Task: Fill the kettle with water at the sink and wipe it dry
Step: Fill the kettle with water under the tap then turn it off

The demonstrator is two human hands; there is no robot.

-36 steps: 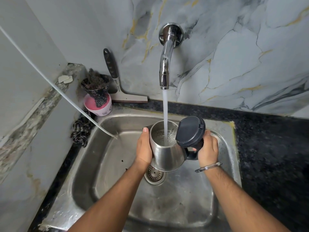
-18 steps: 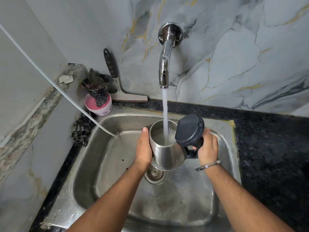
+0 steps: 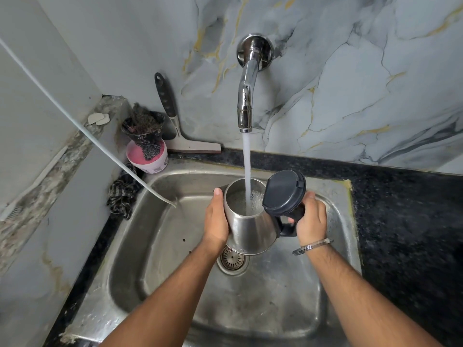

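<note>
Both hands are clamping the shiny steel kettle (image 3: 250, 229): left hand (image 3: 216, 221) on its body, right hand (image 3: 310, 219) on its black handle; keeping its mouth centred under the water stream (image 3: 247, 166) is avoiding splashes.

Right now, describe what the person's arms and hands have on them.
Both forearms are bare, with no sleeves in view. The left hand wears nothing: no ring, watch or glove. At the wrist of the right hand sits a thin silver metal bangle. No gloves on either hand.

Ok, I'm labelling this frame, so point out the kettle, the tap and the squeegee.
kettle (image 3: 250, 231): head view, on its steel body.
tap (image 3: 246, 101): head view, on the chrome spout.
squeegee (image 3: 193, 147): head view, on its blade bar.
</note>
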